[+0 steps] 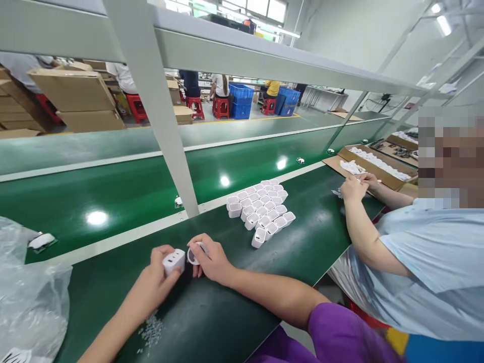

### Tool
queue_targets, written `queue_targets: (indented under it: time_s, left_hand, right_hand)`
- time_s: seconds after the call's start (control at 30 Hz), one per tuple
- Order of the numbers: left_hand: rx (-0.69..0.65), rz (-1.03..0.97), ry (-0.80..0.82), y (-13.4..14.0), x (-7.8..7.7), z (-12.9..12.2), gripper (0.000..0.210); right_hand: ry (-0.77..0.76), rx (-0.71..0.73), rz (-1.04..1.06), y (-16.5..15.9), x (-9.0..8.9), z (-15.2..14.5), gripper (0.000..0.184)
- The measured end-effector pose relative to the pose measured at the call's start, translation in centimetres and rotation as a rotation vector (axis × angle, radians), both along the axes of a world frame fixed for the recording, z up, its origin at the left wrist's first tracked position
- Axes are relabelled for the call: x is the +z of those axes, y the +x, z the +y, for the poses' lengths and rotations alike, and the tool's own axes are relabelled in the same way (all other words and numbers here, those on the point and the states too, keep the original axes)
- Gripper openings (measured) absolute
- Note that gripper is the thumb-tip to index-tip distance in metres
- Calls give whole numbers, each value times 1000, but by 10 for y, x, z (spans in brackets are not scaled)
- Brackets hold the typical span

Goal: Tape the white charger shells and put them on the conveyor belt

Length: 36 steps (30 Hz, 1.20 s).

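Observation:
My left hand (157,277) grips a white charger block (175,260), its end with small port slots turned up. Close beside it, my right hand (215,261) is closed on a white hollow housing (192,256), whose rounded open rim faces the charger block. A small gap separates the two parts. Beyond my right hand, many white charger housings (260,206) stand packed in rows on the dark green table (223,317). A scatter of tiny clear pieces (152,330) lies by my left forearm.
A clear plastic bag (34,302) fills the left side. A metal post (162,111) rises at the table's far edge, beside a green conveyor belt (132,186) carrying small white parts. At right, a co-worker (427,242) handles something near a cardboard box (381,166) of white parts.

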<state>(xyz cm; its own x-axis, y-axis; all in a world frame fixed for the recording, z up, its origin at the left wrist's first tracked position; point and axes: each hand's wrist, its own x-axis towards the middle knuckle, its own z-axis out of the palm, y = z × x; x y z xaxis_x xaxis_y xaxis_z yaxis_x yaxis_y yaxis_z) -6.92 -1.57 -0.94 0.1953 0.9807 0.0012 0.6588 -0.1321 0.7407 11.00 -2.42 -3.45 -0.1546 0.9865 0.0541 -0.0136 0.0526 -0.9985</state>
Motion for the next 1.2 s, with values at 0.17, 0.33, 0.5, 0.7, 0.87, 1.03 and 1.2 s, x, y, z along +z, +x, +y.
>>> queue_targets:
  time_s: [0.17,0.33,0.5,0.7,0.87,1.03,1.2]
  left_hand:
    - [57,173,-110,-37,34,61,43]
    - [206,636,4,-40,73,108,52]
    - [308,768,-126,-37,67,155,45]
    - [376,830,-127,-43,48,171,62]
    - [372,753,138,-43,40,151,58]
    - [258,667,86,-34,49,125,38]
    - [189,601,84,-26,52,102,36]
  right_hand:
    - [-166,-21,194,1,-6,14,27]
    - [-236,20,217,-1,-6,13,31]
    - [-235,64,195,-1,-6,11,33]
    - [-220,90,135,1,-1,9,32]
    - [-172,162,-88,0,0,2,43]
    - [199,421,-509,-12,5,-19,9]
    - [330,561,-893,-25,12,-33,22]
